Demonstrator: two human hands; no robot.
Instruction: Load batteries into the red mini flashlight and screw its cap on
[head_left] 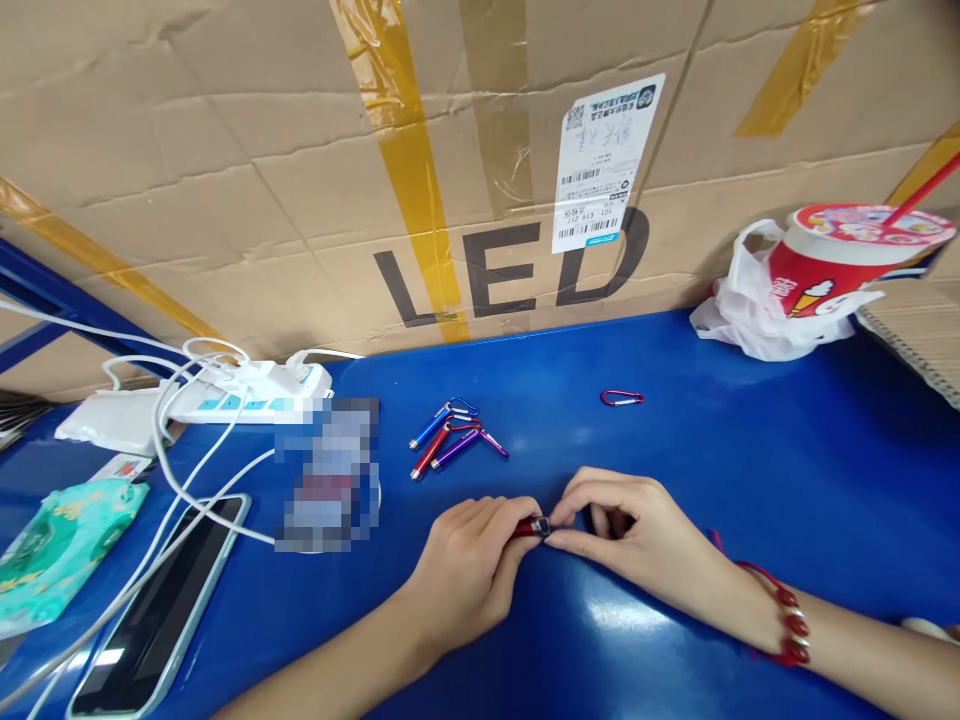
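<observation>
Both hands are meeting low at the middle of the blue tabletop [750, 450]. The left hand [469, 570] is curling its fingers around a small red tube [527, 527], only the tip showing. The right hand [637, 535] is pinching the tube's dark end [543, 527] between thumb and forefinger, other fingers folded in; a red bead bracelet [787, 625] is sitting on that wrist. Near the left edge a phone [154, 610] is lying flat, white cables [172, 470] crossing it, with a green packet [60, 545] beside it. Just beyond the hands, apart from them, three small pens with clips [450, 440] are lying in a bunch. A lone red clip [622, 398] is lying farther right, with open blue surface around it and to the right of the hands. A white power strip [255, 390] is sitting at the back left. A red paper cup [847, 260] on a white plastic bag [750, 320] is standing at the back right corner. A cardboard box [262, 150] is walling off the far edge.
</observation>
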